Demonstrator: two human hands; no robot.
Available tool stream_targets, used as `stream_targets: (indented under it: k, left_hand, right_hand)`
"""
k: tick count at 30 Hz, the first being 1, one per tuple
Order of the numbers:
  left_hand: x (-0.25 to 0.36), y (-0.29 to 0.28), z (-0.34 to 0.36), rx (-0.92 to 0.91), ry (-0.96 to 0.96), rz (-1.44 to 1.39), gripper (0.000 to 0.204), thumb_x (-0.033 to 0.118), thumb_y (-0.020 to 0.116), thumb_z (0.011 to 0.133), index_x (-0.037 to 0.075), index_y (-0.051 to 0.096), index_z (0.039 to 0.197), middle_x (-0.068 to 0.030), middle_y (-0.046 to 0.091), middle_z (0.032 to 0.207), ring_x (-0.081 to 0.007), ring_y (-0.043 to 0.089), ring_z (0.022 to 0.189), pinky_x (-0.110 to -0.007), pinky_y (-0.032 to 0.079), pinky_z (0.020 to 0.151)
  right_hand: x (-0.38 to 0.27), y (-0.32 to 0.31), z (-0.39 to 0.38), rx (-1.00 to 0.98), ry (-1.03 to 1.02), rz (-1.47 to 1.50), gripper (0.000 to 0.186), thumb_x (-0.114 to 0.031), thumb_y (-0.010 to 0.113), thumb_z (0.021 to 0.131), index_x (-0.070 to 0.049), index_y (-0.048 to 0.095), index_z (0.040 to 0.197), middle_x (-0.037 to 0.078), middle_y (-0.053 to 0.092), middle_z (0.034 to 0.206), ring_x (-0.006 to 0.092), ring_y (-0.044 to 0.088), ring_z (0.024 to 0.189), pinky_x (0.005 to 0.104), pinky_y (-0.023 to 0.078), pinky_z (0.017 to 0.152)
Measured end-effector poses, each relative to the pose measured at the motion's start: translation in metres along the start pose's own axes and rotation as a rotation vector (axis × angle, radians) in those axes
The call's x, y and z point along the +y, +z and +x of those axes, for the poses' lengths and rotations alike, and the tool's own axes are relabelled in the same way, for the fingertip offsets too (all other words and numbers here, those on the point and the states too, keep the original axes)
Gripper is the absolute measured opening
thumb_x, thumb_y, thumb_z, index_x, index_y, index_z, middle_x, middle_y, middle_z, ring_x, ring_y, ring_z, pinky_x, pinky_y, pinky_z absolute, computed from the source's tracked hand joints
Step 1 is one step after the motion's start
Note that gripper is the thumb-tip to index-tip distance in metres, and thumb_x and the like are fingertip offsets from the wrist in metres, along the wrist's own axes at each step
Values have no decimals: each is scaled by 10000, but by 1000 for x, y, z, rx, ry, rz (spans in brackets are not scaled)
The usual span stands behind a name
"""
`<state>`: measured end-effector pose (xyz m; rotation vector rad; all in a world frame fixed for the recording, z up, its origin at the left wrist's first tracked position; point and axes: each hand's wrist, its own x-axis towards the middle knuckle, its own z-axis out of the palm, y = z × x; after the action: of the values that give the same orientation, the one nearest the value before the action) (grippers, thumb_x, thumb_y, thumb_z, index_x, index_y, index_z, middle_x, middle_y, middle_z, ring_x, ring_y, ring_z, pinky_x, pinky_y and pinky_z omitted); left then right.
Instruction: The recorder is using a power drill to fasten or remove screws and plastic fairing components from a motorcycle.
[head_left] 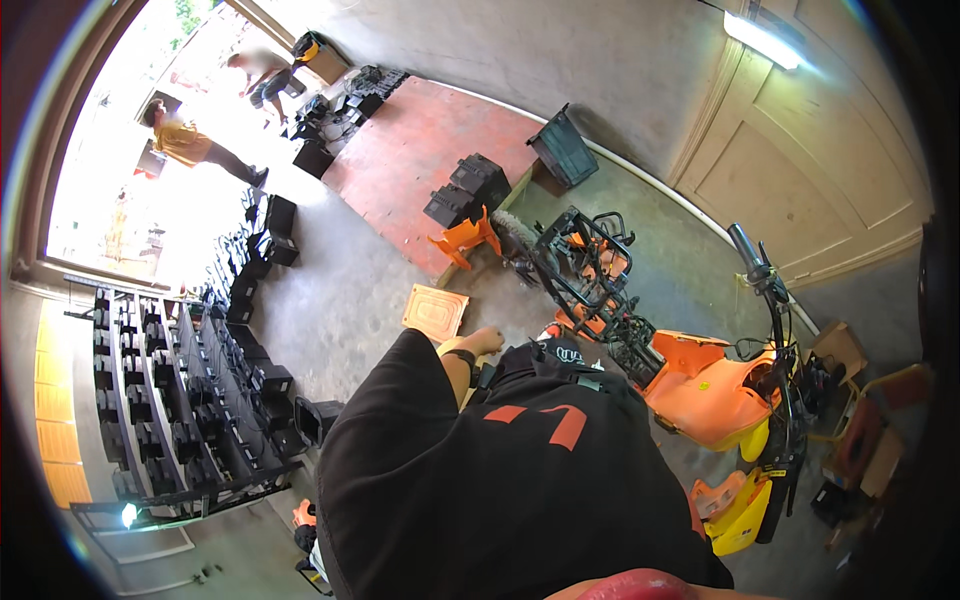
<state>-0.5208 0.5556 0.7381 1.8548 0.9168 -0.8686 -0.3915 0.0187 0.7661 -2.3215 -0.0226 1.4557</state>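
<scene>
Grey floor (345, 240) spreads beneath an orange motorbike (710, 395) — rack (215, 497) left, door (800, 170) right.

Beyond the grip, black cases (468, 190) sit on a reddish platform (385, 170), a tilted dark green bin (566, 148) near its edge; left of the grip stands a rack (230, 492) of black devices (160, 395); beyond, farther left, are two people (182, 142); well right, a panelled door (810, 190) and lit lamp (762, 42)
</scene>
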Motion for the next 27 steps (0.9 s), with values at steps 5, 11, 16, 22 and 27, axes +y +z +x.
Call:
stream_targets:
  k: [5,11,16,22,27]
  left_hand:
    - [41,-38,42,2,222,164,299,203,474,855,-31,641,933,-135,693,806,-220,662,642,-371,516,579]
    - [41,-65,94,-67,260,85,326,233,477,852,-29,649,941,-155,683,761,-228,658,620,-359,504,540]
    - [71,-72,124,-332,181,170,306,244,455,884,-5,597,991,-133,696,816,-218,661,654,-345,486,515]
    - [167,-68,141,-653,412,602,353,291,458,928,-24,612,965,-151,710,761,-225,685,657,-365,522,557]
    - [308,-58,74,-786,741,673,460,383,505,947,-47,579,1092,-151,658,933,-238,636,938,-343,486,785]
  right_hand:
    - [-29,11,-3,55,137,176,251,-228,611,751,-5,661,855,148,649,776,256,619,727,382,461,675]
    - [8,42,-64,277,412,588,203,-199,629,734,-7,661,794,89,630,695,206,594,630,362,457,612]
    - [-48,7,-98,509,149,1148,185,-165,698,767,-27,635,873,48,616,713,167,591,580,314,479,567]
    - [-185,-55,-198,603,-384,1491,389,-248,609,895,-8,533,1191,105,619,976,160,627,758,304,512,674]
    - [-252,-74,-238,730,-609,1448,472,-294,602,913,-15,477,1272,151,613,1106,173,635,777,290,520,697]
